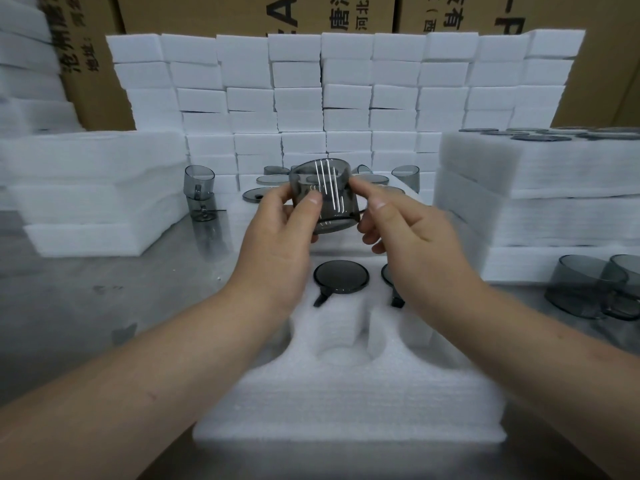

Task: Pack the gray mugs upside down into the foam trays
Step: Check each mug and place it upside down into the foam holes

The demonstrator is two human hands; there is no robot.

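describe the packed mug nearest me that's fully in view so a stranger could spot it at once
Start at the foam tray lying in front of the person. Below the held mug, another gray mug sits upside down in a pocket, showing only its dark round base and handle. Its neighbour to the right is half hidden behind the right hand; this one is fully visible.

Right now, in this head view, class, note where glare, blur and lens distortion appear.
Head view: bright streaks of glare cross the held gray mug; the near foam tray looks blurred; the stacked foam blocks bow outward, wide-angle distortion.
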